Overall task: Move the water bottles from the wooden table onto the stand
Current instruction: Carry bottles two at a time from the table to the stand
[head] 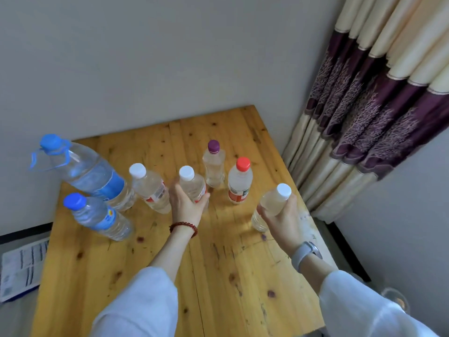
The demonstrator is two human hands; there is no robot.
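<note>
Several water bottles stand on the wooden table [218,276]. My left hand [185,205] is wrapped around a white-capped bottle [190,182] in the middle of the group. My right hand [283,218] grips another white-capped bottle [272,203] near the table's right edge, tilted toward me. Untouched are a large blue-capped bottle [90,173] with a carry handle, a small blue-capped bottle [97,216], a white-capped bottle [150,188], a purple-capped bottle [213,164] and a red-capped bottle [239,182]. No stand is in view.
The table sits in a corner against a grey wall [145,57]. A cream and purple curtain [364,105] hangs to the right. A printed sheet [21,266] lies on the floor at the left. A glass object [396,300] shows at lower right.
</note>
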